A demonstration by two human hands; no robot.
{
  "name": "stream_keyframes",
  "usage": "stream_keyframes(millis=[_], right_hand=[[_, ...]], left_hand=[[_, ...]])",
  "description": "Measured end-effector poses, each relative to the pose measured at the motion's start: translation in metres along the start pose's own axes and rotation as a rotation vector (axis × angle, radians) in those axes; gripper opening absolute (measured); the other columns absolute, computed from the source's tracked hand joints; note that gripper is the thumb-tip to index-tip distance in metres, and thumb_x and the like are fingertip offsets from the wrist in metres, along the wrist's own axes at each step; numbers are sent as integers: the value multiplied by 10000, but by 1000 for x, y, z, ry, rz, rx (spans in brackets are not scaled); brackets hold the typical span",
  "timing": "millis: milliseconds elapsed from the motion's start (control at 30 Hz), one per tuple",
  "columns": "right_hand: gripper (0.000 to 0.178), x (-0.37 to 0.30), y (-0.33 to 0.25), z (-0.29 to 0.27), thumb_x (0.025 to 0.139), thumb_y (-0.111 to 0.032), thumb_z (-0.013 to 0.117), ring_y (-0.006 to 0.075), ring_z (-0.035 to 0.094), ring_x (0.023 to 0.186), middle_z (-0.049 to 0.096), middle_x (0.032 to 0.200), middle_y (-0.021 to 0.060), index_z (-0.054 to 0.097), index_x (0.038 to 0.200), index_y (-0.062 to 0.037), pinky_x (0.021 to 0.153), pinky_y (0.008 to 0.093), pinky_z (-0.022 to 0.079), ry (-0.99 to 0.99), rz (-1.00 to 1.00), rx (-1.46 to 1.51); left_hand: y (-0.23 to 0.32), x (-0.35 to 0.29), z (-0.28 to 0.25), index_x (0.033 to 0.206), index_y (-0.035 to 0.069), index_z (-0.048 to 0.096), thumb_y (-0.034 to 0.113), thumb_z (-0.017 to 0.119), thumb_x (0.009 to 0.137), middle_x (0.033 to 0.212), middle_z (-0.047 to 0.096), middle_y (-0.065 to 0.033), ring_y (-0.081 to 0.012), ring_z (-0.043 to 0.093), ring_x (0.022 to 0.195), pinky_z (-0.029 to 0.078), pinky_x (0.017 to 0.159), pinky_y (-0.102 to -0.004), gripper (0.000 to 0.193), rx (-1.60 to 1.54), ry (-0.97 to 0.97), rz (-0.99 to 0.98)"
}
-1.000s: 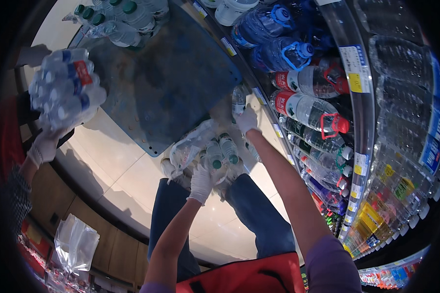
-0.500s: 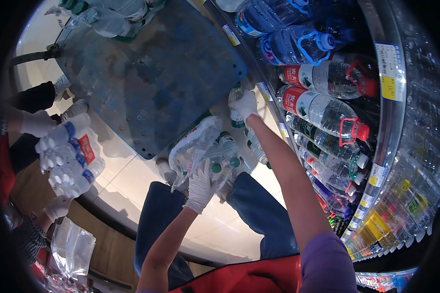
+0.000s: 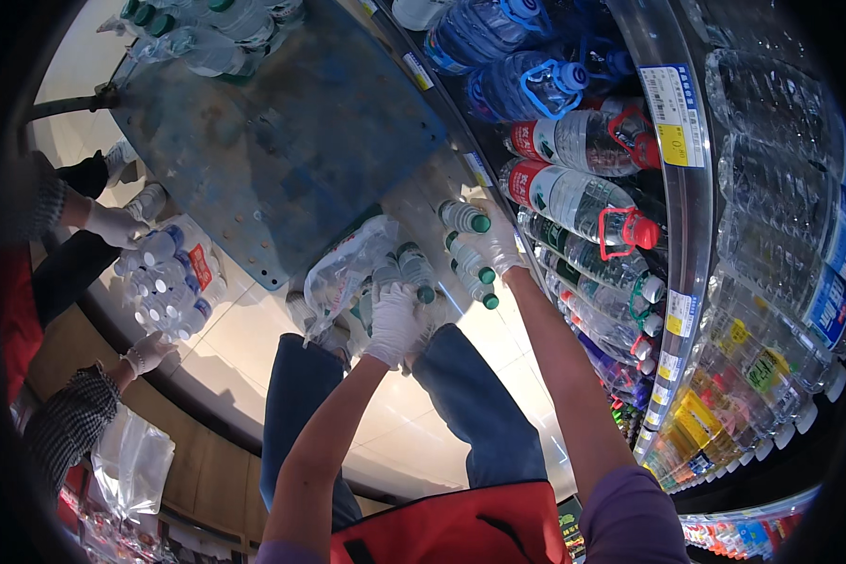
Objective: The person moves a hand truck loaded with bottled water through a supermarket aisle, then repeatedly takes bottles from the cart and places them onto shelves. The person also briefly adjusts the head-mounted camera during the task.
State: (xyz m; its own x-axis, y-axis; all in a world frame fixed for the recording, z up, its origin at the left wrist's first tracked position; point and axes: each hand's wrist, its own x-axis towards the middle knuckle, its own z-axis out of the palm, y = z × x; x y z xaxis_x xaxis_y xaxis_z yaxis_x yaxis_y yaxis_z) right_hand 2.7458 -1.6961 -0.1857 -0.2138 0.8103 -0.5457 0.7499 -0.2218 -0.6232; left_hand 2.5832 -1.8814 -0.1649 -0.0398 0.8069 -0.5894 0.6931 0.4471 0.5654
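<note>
My gloved left hand (image 3: 393, 324) bends its fingers over a clear green-capped water bottle in an opened pack between my legs. Torn plastic wrap (image 3: 352, 258) hangs loose over the pack's left side. Another green-capped bottle (image 3: 414, 263) of the pack lies just beyond my fingers. To the right, several matching bottles lie in a row on the floor, caps toward me; the farthest bottle (image 3: 461, 215) is by my fingertips. My gloved right hand (image 3: 494, 242) is beside their caps, fingers stretched out and nothing gripped.
A blue flat platform (image 3: 282, 141) with more green-capped bottles (image 3: 221, 38) stands ahead. Shelves with large red-labelled bottles (image 3: 564, 193) line the right, behind a price-tag rail (image 3: 672, 122). At left, another person's gloved hands (image 3: 113, 226) are near a wrapped bottle pack (image 3: 169, 282).
The bottle in my right hand has been laid in the floor row and let go. My left hand has shifted slightly over the pack. The other person's pack has moved down, their hands now apart from it.
</note>
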Motion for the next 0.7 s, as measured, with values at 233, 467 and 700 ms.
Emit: stream_keyframes(millis=[233,467,700], right_hand=[[693,-21,-9,-19,675,-153,797,242,606,1074,608,1213,126,530,1311,-82,964,324,460,-232,-13,-90],[412,-61,-36,-5,826,-187,674,351,563,1128,612,1181,201,594,1208,-53,970,418,450,71,-199,-197],[536,-87,-32,72,812,-408,713,361,655,970,671,1023,215,601,1124,13,833,414,513,-258,403,-348]], left_hand=[[24,-10,-3,1066,119,641,354,673,794,1025,635,-116,-308,557,1075,266,1090,-511,361,71,192,-135],[26,3,19,963,130,619,328,718,744,769,643,-65,-289,597,944,291,1025,-513,312,6,300,-248],[25,-4,23,1022,94,591,219,706,736,916,611,-143,-334,557,994,312,1023,-511,333,-211,363,-297]])
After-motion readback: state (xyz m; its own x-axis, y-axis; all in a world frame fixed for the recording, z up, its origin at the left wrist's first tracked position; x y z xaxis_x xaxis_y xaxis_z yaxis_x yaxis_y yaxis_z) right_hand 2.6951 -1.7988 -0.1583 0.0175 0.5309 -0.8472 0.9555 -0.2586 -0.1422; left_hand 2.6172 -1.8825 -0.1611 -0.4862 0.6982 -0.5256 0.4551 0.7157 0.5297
